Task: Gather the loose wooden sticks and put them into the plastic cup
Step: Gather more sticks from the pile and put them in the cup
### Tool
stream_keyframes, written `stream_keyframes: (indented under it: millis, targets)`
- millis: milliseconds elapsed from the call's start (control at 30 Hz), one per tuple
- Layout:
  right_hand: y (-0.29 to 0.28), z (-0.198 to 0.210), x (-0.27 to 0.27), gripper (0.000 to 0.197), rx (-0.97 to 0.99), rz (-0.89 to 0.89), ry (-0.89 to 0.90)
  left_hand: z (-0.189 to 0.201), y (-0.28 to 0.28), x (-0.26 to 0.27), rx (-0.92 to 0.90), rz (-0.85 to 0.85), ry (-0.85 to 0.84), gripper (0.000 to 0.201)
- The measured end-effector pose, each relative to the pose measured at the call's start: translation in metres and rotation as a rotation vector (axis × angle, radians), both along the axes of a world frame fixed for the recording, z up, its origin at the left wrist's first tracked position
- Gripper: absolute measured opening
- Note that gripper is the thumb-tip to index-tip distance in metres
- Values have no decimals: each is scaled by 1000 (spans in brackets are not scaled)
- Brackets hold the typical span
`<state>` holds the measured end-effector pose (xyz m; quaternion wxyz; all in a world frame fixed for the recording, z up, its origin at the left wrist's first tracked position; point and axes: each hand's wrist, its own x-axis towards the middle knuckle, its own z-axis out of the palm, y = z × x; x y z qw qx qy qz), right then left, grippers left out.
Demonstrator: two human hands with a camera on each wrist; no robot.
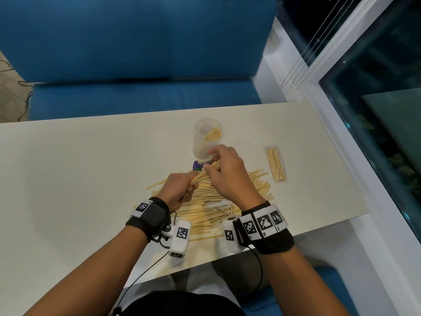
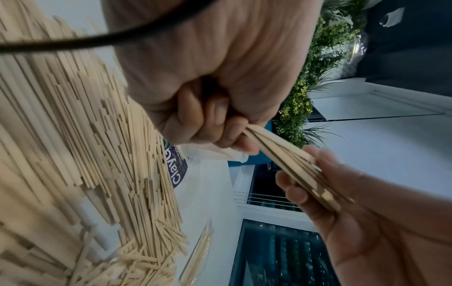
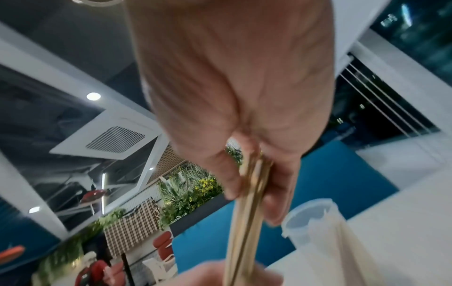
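You've got a black strap (image 1: 150, 216) wrapped on your left wrist, a white tag block (image 1: 143, 207) on top, and a white camera box (image 1: 180, 239) carrying a black-and-white square code. Your right wrist wears a black band (image 1: 273, 241) ringed with white code blocks (image 1: 264, 222). Thin black cables (image 1: 145, 273) trail back towards your dark top (image 1: 182, 304).

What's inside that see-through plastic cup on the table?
A few wooden sticks lean against the inner wall of the plastic cup. The right hand covers the cup's lower end, so anything down there cannot be seen.
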<state>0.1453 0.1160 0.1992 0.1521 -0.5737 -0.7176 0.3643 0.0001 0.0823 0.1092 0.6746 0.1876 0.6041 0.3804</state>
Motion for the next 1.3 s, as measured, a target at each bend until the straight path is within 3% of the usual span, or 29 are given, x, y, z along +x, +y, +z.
stream_keyframes:
  millis: [133,233,733,867,900,1000,1100,1167,1300]
  targets:
    - [-1,-3,-9,7,-34,-112,52,5,9,3,6,126,29,31]
    - [7,1,-10,9,-78,-161,73,7,15,2,16,160,26,34]
    - [119,56,4,7,10,-179,185,47,129,-26,298,74,242,50]
    - [154,44,15,6,66,-279,145,27,149,-39,294,116,362,23]
    - [160,36,16,6,66,-301,124,21,150,-41,290,61,447,26]
    - [175,-3,5,7,51,-246,-11,1,149,-42,315,-264,681,81]
    - [179,-49,-16,12,46,-126,-179,-15,148,-36,384,-498,762,124]
    - [176,-73,-29,21,74,-23,-213,-25,149,-31,426,-510,788,128]
    - [166,-94,-40,21,159,284,-407,-34,150,-28,481,-441,811,108]
